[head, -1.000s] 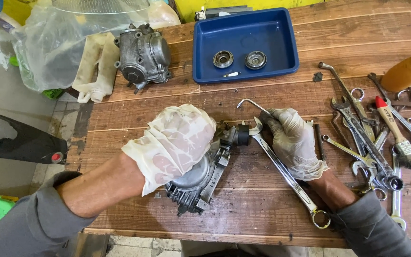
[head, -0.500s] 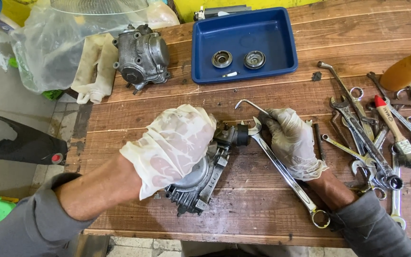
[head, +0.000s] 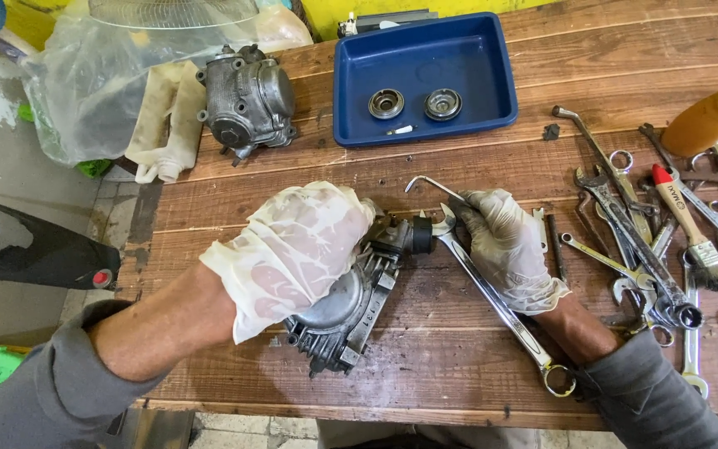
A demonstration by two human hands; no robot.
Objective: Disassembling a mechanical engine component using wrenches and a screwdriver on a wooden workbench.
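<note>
Brown plank wooden surface [head: 459, 366] carries all. Grey finned metal engine casting [head: 346, 312], frame centre-low, pinned flat under gloved left hand [head: 292, 254], grip clamped on it, steadying against turning force. Gloved right hand [head: 504, 245] closed on long silver combination spanner [head: 492, 295], open jaw at casting's black fitting [head: 420, 235].

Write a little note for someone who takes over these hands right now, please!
Left hand, white-gloved, presses down on the grey finned metal engine part lying on the brown wooden plank table.
Right hand, gloved, holds the long silver combination spanner; its open end sits at the part's dark fitting.
Whether the fitting is loose cannot be told.
Two round metal pieces lie in the blue plastic tray.
</note>
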